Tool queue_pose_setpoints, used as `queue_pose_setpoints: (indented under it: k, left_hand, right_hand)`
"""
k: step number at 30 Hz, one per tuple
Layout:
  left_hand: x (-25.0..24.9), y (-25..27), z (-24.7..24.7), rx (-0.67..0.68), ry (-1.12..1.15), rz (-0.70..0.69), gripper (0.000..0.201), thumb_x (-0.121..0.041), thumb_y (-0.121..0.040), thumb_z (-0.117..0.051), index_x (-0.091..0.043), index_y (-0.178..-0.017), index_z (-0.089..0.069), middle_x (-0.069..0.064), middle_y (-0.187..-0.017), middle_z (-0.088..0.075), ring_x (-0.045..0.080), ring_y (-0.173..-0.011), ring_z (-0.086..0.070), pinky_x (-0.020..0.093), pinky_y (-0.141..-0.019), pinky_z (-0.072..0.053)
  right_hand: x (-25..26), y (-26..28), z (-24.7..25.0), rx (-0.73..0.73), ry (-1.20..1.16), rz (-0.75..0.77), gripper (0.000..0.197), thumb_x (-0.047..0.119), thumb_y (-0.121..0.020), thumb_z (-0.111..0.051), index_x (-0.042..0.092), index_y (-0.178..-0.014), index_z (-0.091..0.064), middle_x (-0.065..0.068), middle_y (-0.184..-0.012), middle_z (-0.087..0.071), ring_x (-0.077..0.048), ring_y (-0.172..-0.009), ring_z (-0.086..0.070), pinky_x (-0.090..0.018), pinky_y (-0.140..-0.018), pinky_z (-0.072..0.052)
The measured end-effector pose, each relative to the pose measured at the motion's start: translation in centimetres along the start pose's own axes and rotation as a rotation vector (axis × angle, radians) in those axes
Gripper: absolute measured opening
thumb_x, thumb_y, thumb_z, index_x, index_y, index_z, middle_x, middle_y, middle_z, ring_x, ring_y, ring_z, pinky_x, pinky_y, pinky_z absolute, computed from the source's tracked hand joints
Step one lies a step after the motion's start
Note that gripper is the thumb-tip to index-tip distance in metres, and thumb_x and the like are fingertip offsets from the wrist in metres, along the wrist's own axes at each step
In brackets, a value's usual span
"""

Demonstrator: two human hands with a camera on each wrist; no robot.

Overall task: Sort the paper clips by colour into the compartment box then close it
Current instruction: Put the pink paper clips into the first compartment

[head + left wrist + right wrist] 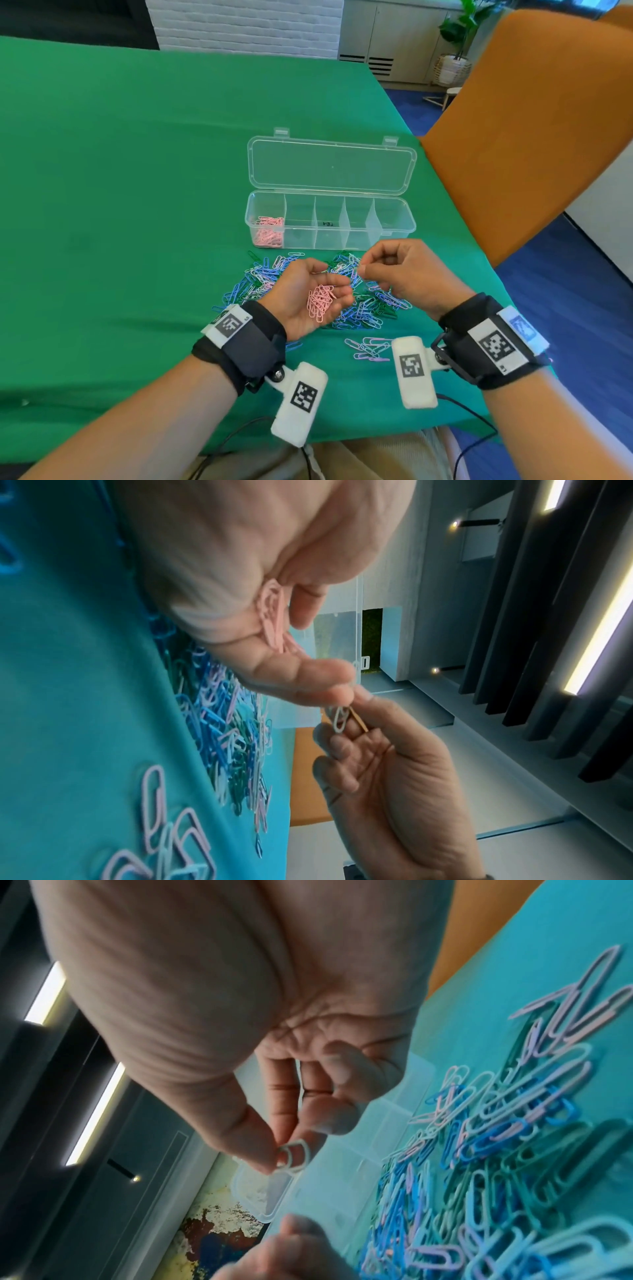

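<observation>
The fingers (260, 1153) of the right hand (407, 270) are pinching one pale paper clip (295, 1154) at its end, just beside the left hand (308, 294), which is lying palm up, loosely cupping a bunch of pink clips (320, 301). Both are hovering over the mixed pile (363, 308) on the bench (120, 171). Sorting is looking early: in the open compartment box (394, 222) beyond, only the leftmost cell is holding pink clips. Next, likely, the pinched clip is needing a cell of its own.

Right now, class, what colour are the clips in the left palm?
Pink clips in the left hand; head view.
</observation>
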State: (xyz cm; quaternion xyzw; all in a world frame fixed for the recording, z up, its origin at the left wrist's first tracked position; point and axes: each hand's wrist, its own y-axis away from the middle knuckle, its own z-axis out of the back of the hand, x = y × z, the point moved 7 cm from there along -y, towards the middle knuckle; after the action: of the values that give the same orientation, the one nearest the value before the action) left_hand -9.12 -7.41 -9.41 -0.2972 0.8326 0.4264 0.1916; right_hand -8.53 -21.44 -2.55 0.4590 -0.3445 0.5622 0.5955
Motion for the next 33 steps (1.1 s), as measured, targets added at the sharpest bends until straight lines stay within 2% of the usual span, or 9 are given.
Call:
queue_pose_setpoints:
  k: [2,4,6,12,17,21,23,25,33]
  left_hand:
    - [-0.6,0.1,0.2,0.01,0.024,-0.008,0.036,-0.027,-0.097,-0.037,-0.007,-0.072,-0.052,0.005,-0.055,-0.046,0.012,-0.036,-0.044,0.016,-0.03,-0.032]
    - [-2.2,0.3,0.4,0.011,0.0,-0.08,0.04,-0.03,-0.098,-0.036,-0.016,-0.061,-0.04,-0.004,-0.047,-0.029,0.007,-0.03,-0.025,0.012,-0.027,-0.016]
    - [-5.1,0.8,0.3,-0.002,-0.043,-0.206,0.045,-0.031,-0.1,-0.035,-0.02,-0.056,-0.034,-0.007,-0.043,-0.021,0.007,-0.029,-0.018,0.011,-0.03,-0.013]
    - [-14.7,1.2,1.1,-0.18,-0.096,-0.568,0.042,-0.026,-0.1,-0.035,-0.021,-0.059,-0.036,-0.008,-0.043,-0.023,0.01,-0.034,-0.016,0.018,-0.04,-0.009]
    - [-17.6,0.1,2.9,-0.325,-0.04,-0.684,0.039,-0.022,-0.098,-0.039,-0.02,-0.059,-0.04,-0.003,-0.049,-0.038,0.014,-0.042,-0.032,0.023,-0.046,-0.03]
    - [-17.7,-0.1,3.5,-0.327,-0.016,-0.717,0.043,-0.027,-0.099,-0.04,-0.014,-0.058,-0.047,0.002,-0.053,-0.054,0.019,-0.05,-0.052,0.026,-0.058,-0.044]
    - [-17.7,0.0,3.4,-0.325,-0.032,-0.731,0.046,-0.03,-0.099,-0.039,-0.013,-0.058,-0.048,0.002,-0.052,-0.057,0.02,-0.054,-0.057,0.028,-0.066,-0.045]
    - [-17.7,0.1,3.3,-0.326,-0.036,-0.75,0.047,-0.032,-0.099,-0.038,-0.012,-0.057,-0.049,0.002,-0.052,-0.058,0.02,-0.055,-0.058,0.03,-0.073,-0.045]
    - [-17.6,0.5,3.4,-0.305,-0.051,-0.793,0.049,-0.042,-0.1,-0.035,-0.012,-0.068,-0.056,0.006,-0.064,-0.062,0.019,-0.061,-0.062,0.032,-0.078,-0.04]
  right_hand:
    - [-0.7,-0.4,0.4,-0.036,0.045,-0.005,0.007,0.006,-0.084,-0.075,0.007,-0.08,-0.069,-0.003,-0.064,-0.064,-0.007,-0.05,-0.05,-0.013,-0.047,-0.04]
    - [-1.4,-0.8,0.9,-0.092,0.106,0.001,0.01,0.017,-0.081,-0.079,0.013,-0.08,-0.071,-0.011,-0.076,-0.07,-0.011,-0.061,-0.057,-0.022,-0.061,-0.049]
    - [-2.0,-1.2,1.1,-0.129,0.139,0.005,0.014,0.026,-0.079,-0.081,0.016,-0.079,-0.072,-0.011,-0.084,-0.072,-0.013,-0.069,-0.06,-0.032,-0.075,-0.053]
    - [-1.5,-1.3,0.8,-0.146,0.137,0.05,0.014,0.028,-0.081,-0.079,0.016,-0.08,-0.072,-0.008,-0.084,-0.073,-0.015,-0.074,-0.063,-0.039,-0.083,-0.055]
    - [-1.6,-1.2,0.9,-0.134,0.145,0.058,0.015,0.031,-0.081,-0.078,0.018,-0.08,-0.072,-0.005,-0.082,-0.073,-0.02,-0.075,-0.066,-0.038,-0.079,-0.057]
    - [-1.6,-1.3,1.2,-0.134,0.142,0.055,0.014,0.031,-0.082,-0.077,0.018,-0.08,-0.072,-0.006,-0.083,-0.073,-0.027,-0.078,-0.068,-0.033,-0.072,-0.058]
    - [-1.7,-1.3,1.1,-0.134,0.142,0.051,0.014,0.03,-0.082,-0.078,0.018,-0.08,-0.072,-0.006,-0.082,-0.073,-0.031,-0.08,-0.068,-0.034,-0.072,-0.058]
    - [-1.7,-1.3,1.0,-0.128,0.151,0.045,0.013,0.03,-0.082,-0.078,0.019,-0.08,-0.072,-0.004,-0.082,-0.073,-0.028,-0.076,-0.068,-0.027,-0.065,-0.052]
    - [-1.7,-0.9,1.0,-0.11,0.149,0.017,0.014,0.03,-0.084,-0.076,0.017,-0.083,-0.071,-0.005,-0.082,-0.073,-0.012,-0.064,-0.064,-0.013,-0.049,-0.043]
